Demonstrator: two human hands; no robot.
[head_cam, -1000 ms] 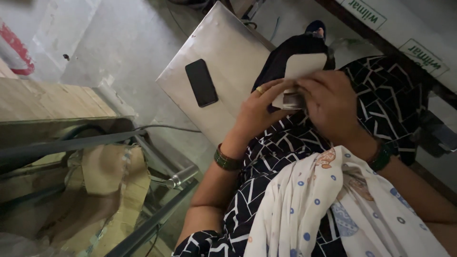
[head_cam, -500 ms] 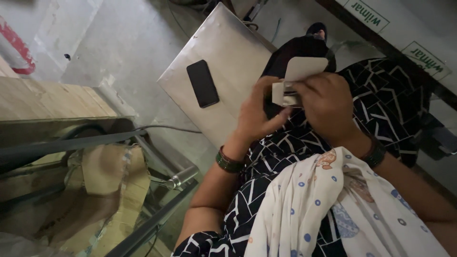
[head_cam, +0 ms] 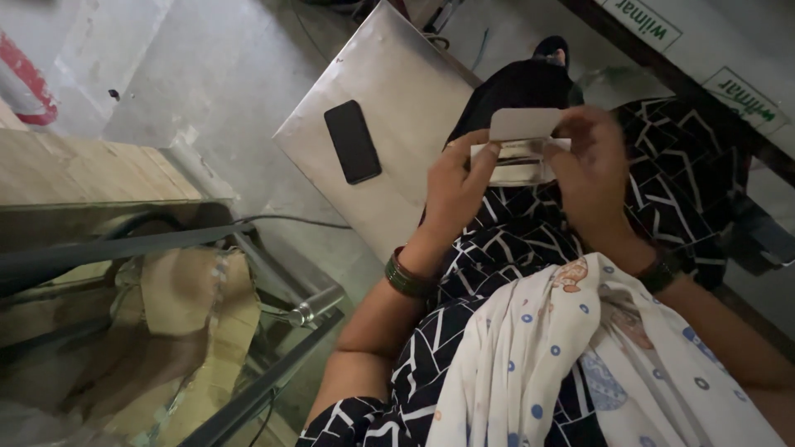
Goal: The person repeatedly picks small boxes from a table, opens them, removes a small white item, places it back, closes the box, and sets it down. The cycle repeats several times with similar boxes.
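My left hand and my right hand together hold a small white box in front of me, its flap raised. The left fingers pinch its left end and the right fingers grip its right end. A green bangle circles my left wrist and a dark band my right wrist. Under the hands lies black-and-white patterned cloth over my lap, with a white dotted garment on top of it.
A black phone lies on a flat metal sheet on the grey floor. To the left are a wooden board, a dark metal frame with tan cloth inside, and a red-striped post.
The hands have lifted the white box slightly and spread apart along it, and its flap now stands open at the top.
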